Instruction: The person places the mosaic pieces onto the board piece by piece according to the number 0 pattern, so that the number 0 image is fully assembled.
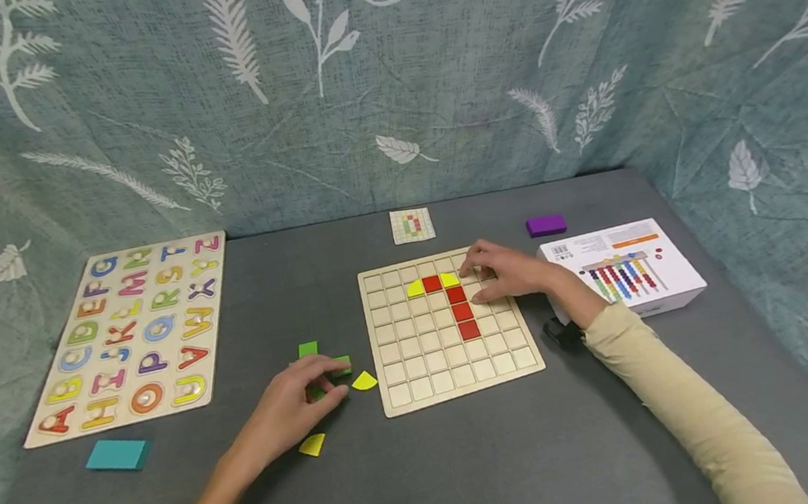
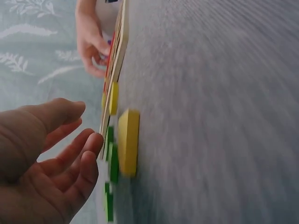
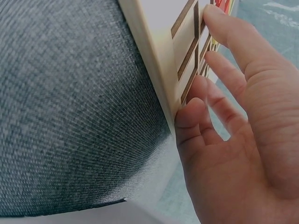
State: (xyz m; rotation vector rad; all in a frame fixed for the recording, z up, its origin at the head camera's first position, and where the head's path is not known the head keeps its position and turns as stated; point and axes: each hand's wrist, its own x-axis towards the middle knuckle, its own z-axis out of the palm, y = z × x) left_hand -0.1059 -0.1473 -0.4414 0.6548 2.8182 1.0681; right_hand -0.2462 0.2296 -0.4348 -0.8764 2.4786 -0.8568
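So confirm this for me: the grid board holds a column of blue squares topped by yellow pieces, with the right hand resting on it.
Not quite. The head view shows the squares on the grid board are red, not blue. The yellow pieces do top them, and the right hand does rest on the board.

The alphabet puzzle board (image 1: 130, 333) bears coloured letters, among them G, T, Z.

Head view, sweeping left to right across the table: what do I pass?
Alphabet puzzle board → teal block → left hand over green pieces → grid board → right hand → purple block → white box.
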